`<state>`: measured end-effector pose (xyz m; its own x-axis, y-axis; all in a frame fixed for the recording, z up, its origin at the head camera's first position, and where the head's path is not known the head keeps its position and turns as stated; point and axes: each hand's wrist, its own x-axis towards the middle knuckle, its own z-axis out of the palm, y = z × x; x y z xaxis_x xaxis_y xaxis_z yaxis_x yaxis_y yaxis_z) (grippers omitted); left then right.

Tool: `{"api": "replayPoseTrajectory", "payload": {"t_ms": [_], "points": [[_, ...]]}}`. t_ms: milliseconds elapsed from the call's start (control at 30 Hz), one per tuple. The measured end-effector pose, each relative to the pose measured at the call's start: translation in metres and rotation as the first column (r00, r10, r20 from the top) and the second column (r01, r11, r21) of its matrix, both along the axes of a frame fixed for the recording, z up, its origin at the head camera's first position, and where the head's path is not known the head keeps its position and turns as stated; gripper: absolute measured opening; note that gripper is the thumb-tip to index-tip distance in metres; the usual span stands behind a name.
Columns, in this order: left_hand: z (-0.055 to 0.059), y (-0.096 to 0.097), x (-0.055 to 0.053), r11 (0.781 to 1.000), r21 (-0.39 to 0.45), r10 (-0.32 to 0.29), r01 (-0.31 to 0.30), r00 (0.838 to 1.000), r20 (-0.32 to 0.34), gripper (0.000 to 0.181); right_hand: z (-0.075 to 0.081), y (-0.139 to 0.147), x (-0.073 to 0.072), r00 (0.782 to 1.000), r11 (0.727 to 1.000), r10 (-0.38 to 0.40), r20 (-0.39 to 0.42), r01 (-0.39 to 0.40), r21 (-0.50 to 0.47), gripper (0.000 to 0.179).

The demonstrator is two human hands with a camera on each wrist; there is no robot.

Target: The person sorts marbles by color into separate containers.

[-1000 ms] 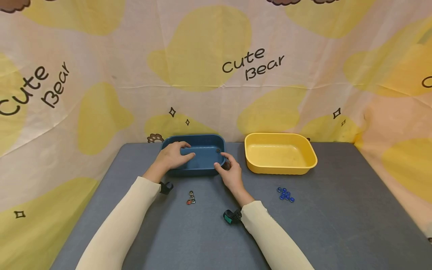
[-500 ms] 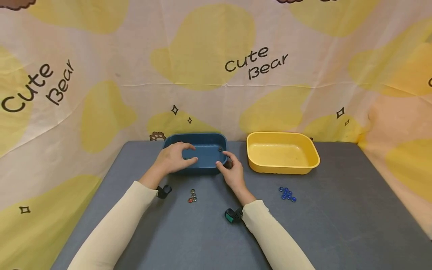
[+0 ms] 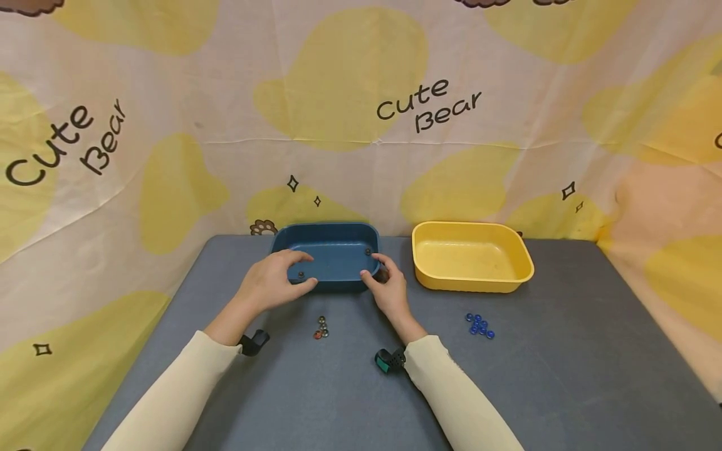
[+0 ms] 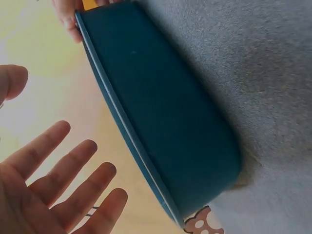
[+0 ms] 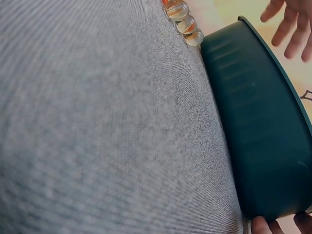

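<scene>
A blue plastic bin (image 3: 327,287) stands at the back of the table, with one small dark marble (image 3: 368,251) in its right part and another marble (image 3: 301,275) near its front left. Over the bin's left front corner is my left hand (image 3: 271,280), its fingers spread and nothing between them. My right hand (image 3: 389,292) grips the bin's right end, thumb and index finger at the rim. In the right wrist view, fingertips (image 5: 260,225) touch the bin's outer end wall. Several clear marbles (image 3: 322,327), one reddish, lie on the table in front of the bin.
To the right of the blue bin stands a yellow bin (image 3: 474,285). Several blue marbles (image 3: 479,326) lie in a cluster in front of it. A patterned cloth (image 3: 338,94) hangs behind the grey table (image 3: 338,401).
My left hand has drawn back toward the front left, out of the bin's middle. The front-left marble in the bin now shows. My right hand stays at the bin's right end.
</scene>
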<state>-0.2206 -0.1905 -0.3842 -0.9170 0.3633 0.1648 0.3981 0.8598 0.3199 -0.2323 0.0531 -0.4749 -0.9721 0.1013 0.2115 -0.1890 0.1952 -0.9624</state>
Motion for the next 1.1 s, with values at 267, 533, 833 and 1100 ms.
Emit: {"api": "replayPoseTrajectory", "payload": {"t_ms": [267, 533, 833, 1100], "points": [[-0.005, -0.010, 0.027, 1.000, 0.024, -0.016, 0.017, 0.999, -0.051, 0.043, 0.000, -0.001, 0.001, 1.000, 1.000, -0.001, -0.007, 0.001, -0.004, 0.047], [-0.016, -0.008, 0.049, 0.998, 0.042, -0.045, 0.050, 0.993, -0.107, 0.038, 0.001, -0.001, 0.000, 1.000, 1.000, -0.003, -0.013, 0.003, 0.000, 0.047], [-0.034, -0.004, 0.066, 0.994, 0.079, -0.068, 0.074, 0.995, -0.071, 0.037, 0.003, -0.002, 0.001, 1.000, 1.000, -0.015, 0.006, 0.015, 0.001, 0.049], [-0.044, 0.000, 0.071, 0.994, 0.095, -0.065, 0.061, 0.997, 0.042, 0.032, 0.003, -0.004, 0.003, 0.999, 0.999, -0.028, 0.016, 0.028, 0.021, 0.049]]}}
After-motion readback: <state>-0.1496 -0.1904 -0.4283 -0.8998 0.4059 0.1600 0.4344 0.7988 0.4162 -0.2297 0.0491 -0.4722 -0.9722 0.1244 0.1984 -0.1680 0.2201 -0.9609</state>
